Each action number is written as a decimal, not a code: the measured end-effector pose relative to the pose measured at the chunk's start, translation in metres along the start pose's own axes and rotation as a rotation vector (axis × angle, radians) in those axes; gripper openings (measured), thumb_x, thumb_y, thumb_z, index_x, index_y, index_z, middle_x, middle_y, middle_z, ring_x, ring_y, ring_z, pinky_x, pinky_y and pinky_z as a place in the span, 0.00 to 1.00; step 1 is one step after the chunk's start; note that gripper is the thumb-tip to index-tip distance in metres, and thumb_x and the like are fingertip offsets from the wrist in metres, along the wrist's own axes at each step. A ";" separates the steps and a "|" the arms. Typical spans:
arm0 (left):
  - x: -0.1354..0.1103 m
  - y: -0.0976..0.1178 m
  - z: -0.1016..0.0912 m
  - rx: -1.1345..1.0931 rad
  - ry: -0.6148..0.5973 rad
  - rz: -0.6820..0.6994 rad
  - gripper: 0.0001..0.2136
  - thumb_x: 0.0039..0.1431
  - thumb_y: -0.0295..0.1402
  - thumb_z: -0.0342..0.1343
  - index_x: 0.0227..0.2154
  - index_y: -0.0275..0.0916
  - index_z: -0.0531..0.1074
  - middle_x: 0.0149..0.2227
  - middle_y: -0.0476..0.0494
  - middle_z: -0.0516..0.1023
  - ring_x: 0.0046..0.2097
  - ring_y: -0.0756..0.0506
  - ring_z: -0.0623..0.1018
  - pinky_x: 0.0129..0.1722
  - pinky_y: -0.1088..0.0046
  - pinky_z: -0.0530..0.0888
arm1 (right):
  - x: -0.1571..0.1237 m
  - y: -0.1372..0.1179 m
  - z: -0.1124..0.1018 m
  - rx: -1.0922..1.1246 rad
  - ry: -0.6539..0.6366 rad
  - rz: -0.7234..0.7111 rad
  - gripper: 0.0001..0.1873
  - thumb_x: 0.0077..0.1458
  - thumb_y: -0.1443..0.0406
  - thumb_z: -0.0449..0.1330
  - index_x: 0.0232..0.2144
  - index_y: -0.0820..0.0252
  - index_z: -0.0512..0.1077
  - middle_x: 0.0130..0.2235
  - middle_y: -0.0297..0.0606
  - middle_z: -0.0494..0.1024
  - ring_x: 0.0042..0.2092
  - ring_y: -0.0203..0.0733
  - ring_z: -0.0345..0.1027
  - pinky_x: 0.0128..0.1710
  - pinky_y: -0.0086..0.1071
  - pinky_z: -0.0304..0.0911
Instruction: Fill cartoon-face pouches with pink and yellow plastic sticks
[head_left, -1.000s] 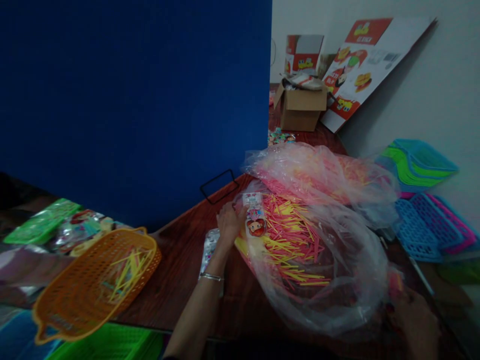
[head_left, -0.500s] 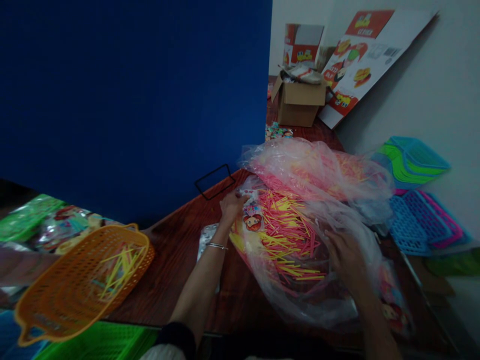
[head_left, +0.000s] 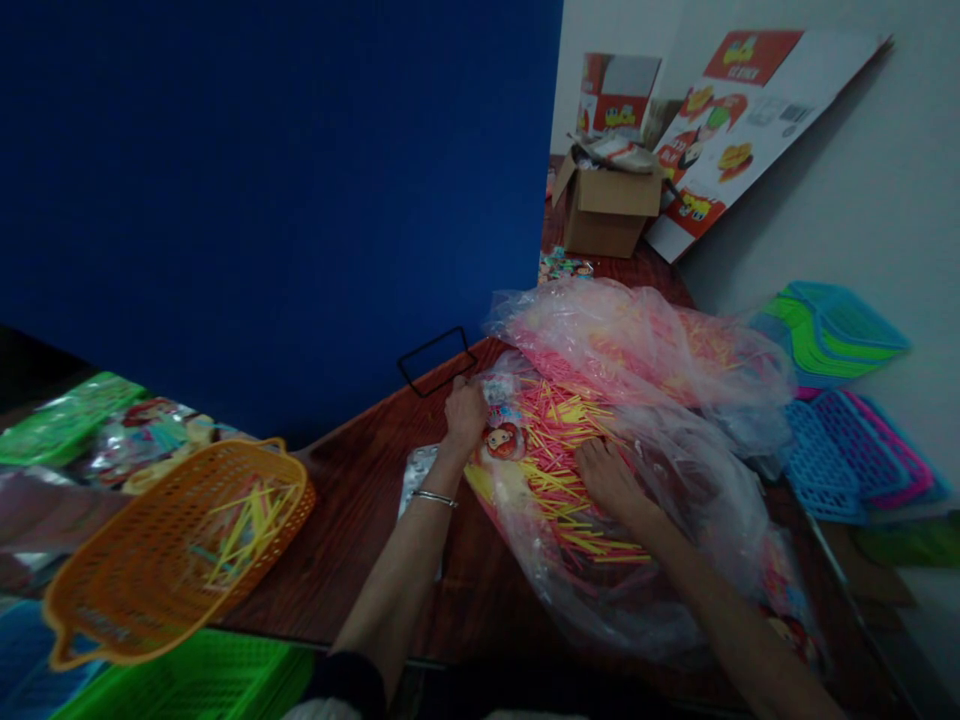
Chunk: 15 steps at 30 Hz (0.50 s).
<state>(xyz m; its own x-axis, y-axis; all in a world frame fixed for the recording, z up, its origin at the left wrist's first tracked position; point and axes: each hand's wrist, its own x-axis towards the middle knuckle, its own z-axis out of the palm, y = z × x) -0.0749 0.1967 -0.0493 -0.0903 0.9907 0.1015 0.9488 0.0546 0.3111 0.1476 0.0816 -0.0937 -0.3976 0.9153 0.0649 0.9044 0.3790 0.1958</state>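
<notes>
At frame centre the left hand [head_left: 465,415] pinches a cartoon-printed packet [head_left: 501,428] while the right hand [head_left: 609,478], fingers loosely spread, rests on pink and yellow sticks [head_left: 570,440] inside the clear bag [head_left: 697,500]

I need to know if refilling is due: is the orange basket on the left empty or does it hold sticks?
Not empty: the orange basket holds a few yellow and pink sticks, covering only part of its bottom.
</notes>
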 end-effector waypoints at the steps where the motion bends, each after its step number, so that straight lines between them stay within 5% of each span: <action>1: 0.000 0.000 0.000 0.003 0.017 0.005 0.17 0.62 0.31 0.37 0.45 0.35 0.70 0.44 0.32 0.71 0.39 0.41 0.77 0.34 0.69 0.70 | 0.000 -0.002 0.001 -0.016 0.001 -0.007 0.11 0.54 0.73 0.50 0.38 0.66 0.69 0.38 0.48 0.73 0.42 0.49 0.64 0.42 0.40 0.59; 9: -0.002 -0.008 -0.012 -0.029 0.114 0.026 0.19 0.62 0.30 0.37 0.52 0.32 0.64 0.42 0.31 0.72 0.42 0.40 0.75 0.37 0.68 0.70 | 0.000 -0.002 -0.007 -0.057 0.032 -0.065 0.20 0.52 0.78 0.44 0.44 0.66 0.68 0.45 0.49 0.73 0.48 0.48 0.64 0.51 0.42 0.55; 15: 0.001 -0.007 -0.024 -0.230 0.195 0.069 0.18 0.62 0.34 0.39 0.46 0.35 0.71 0.41 0.36 0.74 0.44 0.42 0.74 0.43 0.69 0.69 | 0.000 -0.004 -0.020 -0.018 0.025 -0.065 0.20 0.52 0.78 0.43 0.42 0.65 0.69 0.41 0.47 0.74 0.45 0.46 0.66 0.49 0.40 0.57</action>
<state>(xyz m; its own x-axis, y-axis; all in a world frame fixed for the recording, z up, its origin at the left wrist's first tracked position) -0.0894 0.1941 -0.0284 -0.1055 0.9473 0.3025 0.8634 -0.0637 0.5005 0.1410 0.0775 -0.0745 -0.4590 0.8852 0.0764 0.8741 0.4344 0.2174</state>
